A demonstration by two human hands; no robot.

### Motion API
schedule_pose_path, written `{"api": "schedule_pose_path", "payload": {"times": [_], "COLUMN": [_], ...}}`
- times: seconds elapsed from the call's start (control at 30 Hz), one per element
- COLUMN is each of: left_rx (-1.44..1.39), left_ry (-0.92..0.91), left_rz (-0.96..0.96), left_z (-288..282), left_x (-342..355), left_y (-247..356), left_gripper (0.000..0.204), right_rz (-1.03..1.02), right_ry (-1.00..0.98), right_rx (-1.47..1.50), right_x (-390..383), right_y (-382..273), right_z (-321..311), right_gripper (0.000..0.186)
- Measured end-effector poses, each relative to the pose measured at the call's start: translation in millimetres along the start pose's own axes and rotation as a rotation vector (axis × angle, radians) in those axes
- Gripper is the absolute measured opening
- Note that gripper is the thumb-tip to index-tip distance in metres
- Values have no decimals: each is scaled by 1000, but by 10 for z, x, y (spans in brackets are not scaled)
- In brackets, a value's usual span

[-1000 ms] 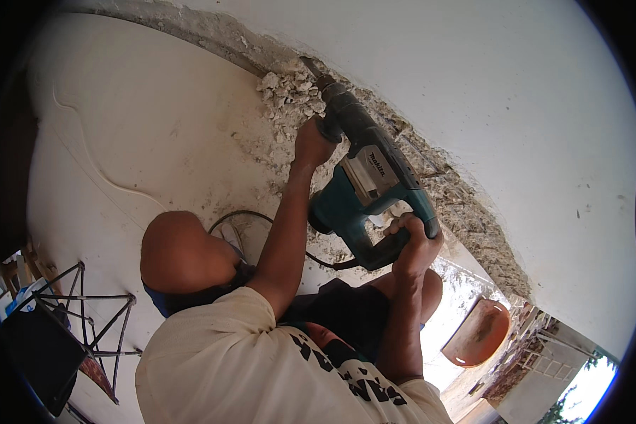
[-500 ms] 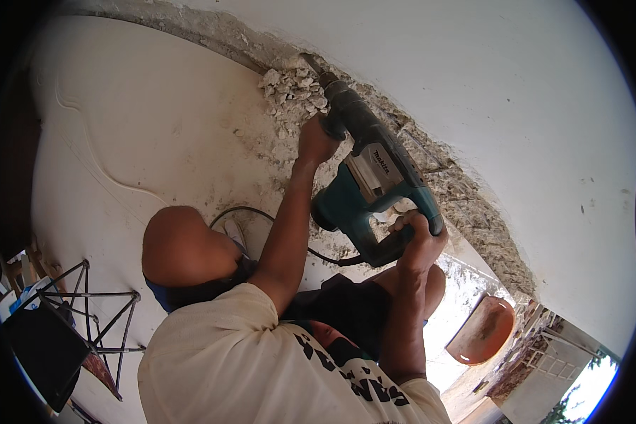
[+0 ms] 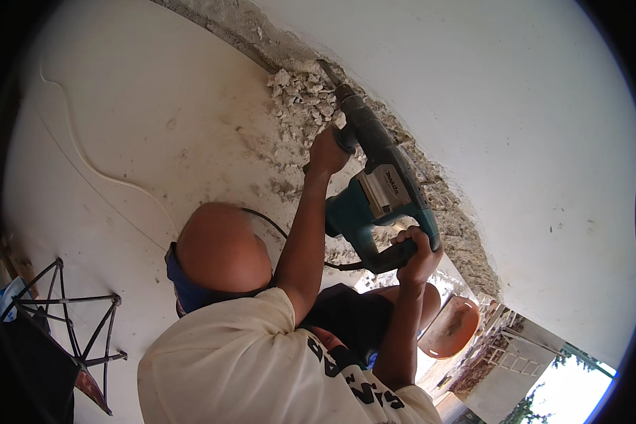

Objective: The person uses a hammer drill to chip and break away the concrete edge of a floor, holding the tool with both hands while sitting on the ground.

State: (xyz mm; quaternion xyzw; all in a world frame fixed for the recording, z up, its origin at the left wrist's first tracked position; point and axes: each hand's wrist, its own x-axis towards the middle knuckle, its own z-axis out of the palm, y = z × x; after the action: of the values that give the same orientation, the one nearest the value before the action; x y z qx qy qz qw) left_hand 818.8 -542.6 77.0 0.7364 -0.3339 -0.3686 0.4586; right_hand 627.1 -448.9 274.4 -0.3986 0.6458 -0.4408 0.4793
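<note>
A teal and black rotary hammer [image 3: 390, 185] slants across the view, its chisel bit [image 3: 327, 71] at the broken strip along the foot of the white wall. My left hand [image 3: 329, 150] is closed round the side handle near the tool's front. At the back end, my right hand [image 3: 418, 256] grips the rear handle. The bit's very tip is hard to make out against the rubble. Beside the bit lies a heap of broken masonry chunks [image 3: 307, 95]. A black power cord [image 3: 268, 220] runs from the tool toward my left knee.
The white wall [image 3: 523, 141] rises on the right above a rough chipped strip [image 3: 466, 233]. A pale cable [image 3: 85, 152] crosses the dusty floor at left. A folding chair with a black metal frame [image 3: 85, 318] stands lower left. An orange basin [image 3: 454, 326] sits at lower right.
The view has shifted, so the tool's front and my left hand appear slightly lower and farther right. Both hands keep their grip, and the bit stays at the broken strip.
</note>
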Motion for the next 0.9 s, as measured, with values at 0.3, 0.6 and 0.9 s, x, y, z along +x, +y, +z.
{"api": "schedule_pose_path", "payload": {"times": [0.3, 0.6, 0.9], "left_rx": [32, -130, -106], "left_ry": [-98, -58, 84], "left_rz": [-65, 56, 113], "left_z": [-397, -200, 158], "left_x": [33, -75, -101], "left_y": [-35, -179, 25], "left_gripper": [37, 38, 35], "right_rz": [72, -115, -203], "right_ry": [25, -212, -427], "right_rx": [126, 0, 111], "right_x": [-498, -546, -39], "right_y": [14, -9, -48], "right_z": [406, 98, -366], "right_gripper": [13, 32, 60]}}
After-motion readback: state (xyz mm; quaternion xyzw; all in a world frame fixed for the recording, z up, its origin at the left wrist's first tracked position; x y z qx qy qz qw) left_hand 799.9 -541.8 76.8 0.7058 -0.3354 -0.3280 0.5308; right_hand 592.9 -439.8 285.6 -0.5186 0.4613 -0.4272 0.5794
